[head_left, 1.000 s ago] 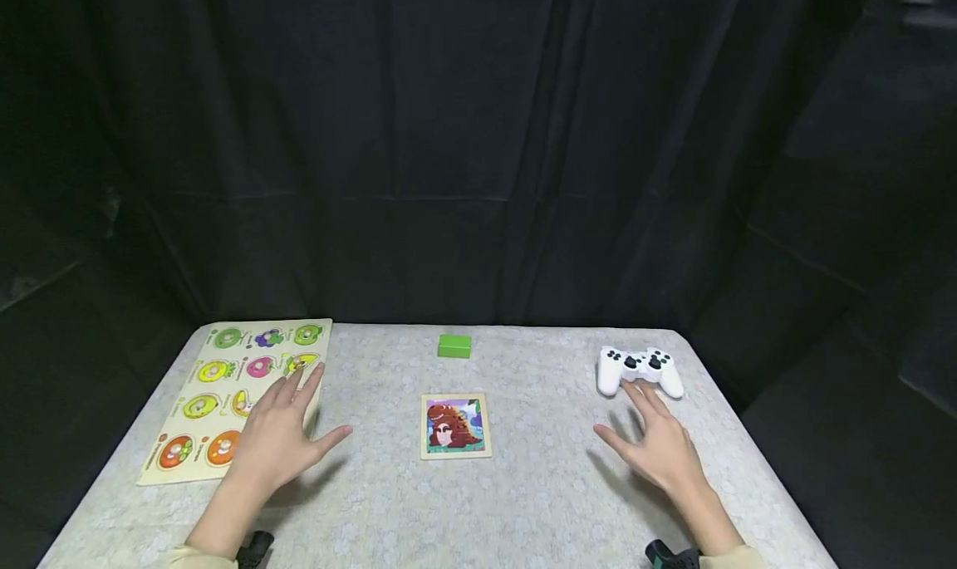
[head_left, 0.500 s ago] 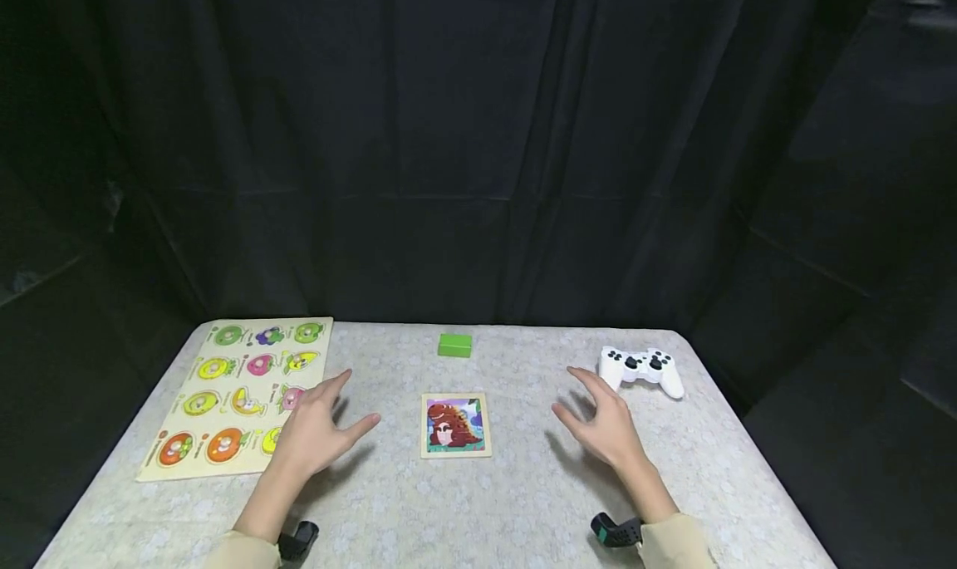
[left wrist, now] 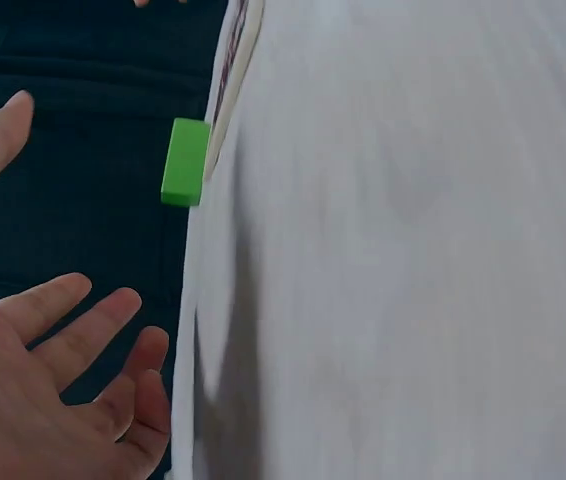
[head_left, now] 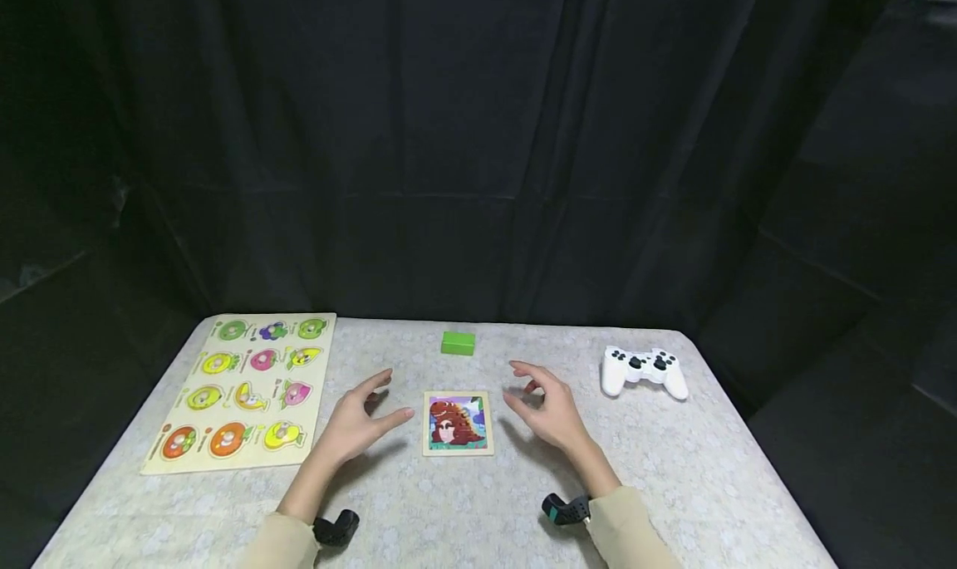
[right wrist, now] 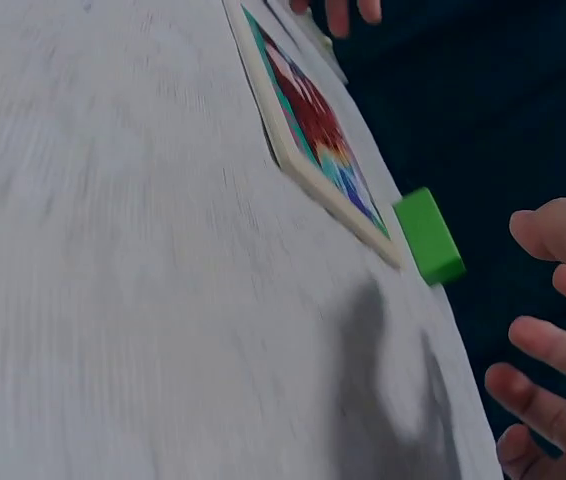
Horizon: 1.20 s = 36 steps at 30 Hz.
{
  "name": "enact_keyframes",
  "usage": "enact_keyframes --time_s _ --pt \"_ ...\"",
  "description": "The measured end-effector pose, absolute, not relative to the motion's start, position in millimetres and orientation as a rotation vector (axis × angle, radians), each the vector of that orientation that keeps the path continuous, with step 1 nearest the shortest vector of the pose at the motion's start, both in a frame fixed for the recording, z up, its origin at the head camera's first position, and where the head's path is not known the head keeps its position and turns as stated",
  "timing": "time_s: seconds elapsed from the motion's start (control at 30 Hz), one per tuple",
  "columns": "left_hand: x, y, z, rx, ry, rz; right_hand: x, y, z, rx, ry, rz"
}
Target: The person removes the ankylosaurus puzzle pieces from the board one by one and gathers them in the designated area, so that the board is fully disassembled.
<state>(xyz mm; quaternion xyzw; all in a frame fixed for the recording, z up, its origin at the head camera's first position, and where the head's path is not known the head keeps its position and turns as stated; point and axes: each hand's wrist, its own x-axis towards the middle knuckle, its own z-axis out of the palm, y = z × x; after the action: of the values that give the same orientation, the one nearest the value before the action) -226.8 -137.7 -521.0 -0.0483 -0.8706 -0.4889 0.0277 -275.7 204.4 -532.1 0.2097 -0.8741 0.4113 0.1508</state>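
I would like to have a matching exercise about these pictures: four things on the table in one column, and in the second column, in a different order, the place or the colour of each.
Things:
1. fruit board
2. dinosaur picture
3. block
4. game controller

Places and colours:
a. plain green
b. white, with black sticks
c. pale-framed, between the left hand and the right hand
d. on the left side of the table

Right pairs: 1-d, 2-c, 3-a, 4-b
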Motion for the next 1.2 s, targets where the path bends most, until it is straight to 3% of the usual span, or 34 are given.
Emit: enact_keyframes --time_s 0.47,0.8,1.2 --pt "-234.8 -118.1 -533.5 -0.358 -2.874 -1.423 -286.3 151.1 -532.9 0.781 -2.597 1.328" --pt "-241.0 -123.9 -536.5 -0.542 -2.970 -1.139 -297.4 136.4 -534.7 0.930 -2.535 1.323" --pt "-245.7 -126.8 -530.4 -0.664 -3.043 -1.118 -298.8 126.1 -543.4 0.972 -2.616 1.389"
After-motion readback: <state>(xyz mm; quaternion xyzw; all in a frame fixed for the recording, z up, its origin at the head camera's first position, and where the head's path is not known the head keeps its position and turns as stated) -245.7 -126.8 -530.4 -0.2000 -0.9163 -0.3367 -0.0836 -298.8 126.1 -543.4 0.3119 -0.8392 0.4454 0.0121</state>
